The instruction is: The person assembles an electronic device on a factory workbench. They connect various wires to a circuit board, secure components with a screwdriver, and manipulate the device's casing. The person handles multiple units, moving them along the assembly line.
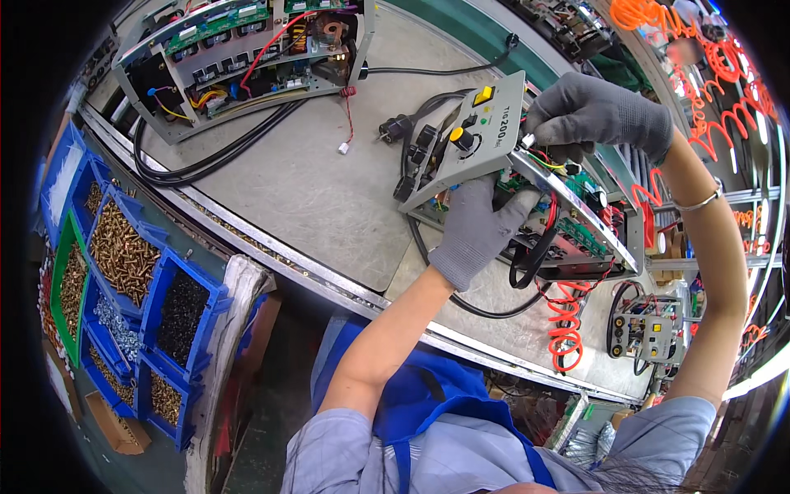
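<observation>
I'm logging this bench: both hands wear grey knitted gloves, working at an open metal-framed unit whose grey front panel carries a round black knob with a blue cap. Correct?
The blue is wrong: the head view shows a yellow cap on the round black knob. The rest stands.

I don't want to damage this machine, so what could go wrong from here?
A hard tug on the small white connector at your right hand might strain the thin wires beside it. Your left hand is close to the circuit boards in the open unit, so its glove could catch a part. The black cable looping beside the unit might snag if the unit shifts.
</observation>
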`<action>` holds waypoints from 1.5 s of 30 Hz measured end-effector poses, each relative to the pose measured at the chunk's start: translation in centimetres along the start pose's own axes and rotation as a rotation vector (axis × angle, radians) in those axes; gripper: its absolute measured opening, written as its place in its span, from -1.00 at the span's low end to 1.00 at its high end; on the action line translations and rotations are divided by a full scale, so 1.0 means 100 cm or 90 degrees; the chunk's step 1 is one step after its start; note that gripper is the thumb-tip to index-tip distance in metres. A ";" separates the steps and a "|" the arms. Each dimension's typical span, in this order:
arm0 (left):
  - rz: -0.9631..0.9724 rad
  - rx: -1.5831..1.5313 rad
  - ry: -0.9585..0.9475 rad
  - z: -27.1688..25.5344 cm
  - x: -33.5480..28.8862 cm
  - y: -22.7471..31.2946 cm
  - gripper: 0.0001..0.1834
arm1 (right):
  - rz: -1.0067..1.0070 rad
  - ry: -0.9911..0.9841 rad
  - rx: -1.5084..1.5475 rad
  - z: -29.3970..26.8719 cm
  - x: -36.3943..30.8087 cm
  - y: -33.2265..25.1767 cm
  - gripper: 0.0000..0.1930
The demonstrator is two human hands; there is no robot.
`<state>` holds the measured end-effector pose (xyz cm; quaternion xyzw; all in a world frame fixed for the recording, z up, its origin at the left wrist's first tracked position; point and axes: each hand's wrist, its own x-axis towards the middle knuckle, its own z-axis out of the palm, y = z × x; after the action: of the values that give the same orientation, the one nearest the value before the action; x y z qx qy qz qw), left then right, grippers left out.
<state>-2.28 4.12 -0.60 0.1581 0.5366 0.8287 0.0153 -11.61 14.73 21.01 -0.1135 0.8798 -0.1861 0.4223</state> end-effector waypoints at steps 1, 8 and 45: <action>0.018 0.018 -0.003 0.000 0.000 -0.005 -0.51 | 0.003 -0.001 -0.040 0.000 0.000 -0.004 -0.76; 0.006 -0.064 0.000 -0.003 0.000 0.003 -0.49 | -0.019 0.036 -0.388 0.009 0.008 -0.027 -0.81; 0.088 -0.002 -0.054 -0.006 -0.007 0.000 -0.42 | -0.116 0.002 -0.248 0.000 0.004 -0.015 -0.75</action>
<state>-1.78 3.44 -1.01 0.2298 0.5219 0.8212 -0.0185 -11.84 13.19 21.35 -0.2722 0.8858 -0.0499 0.3726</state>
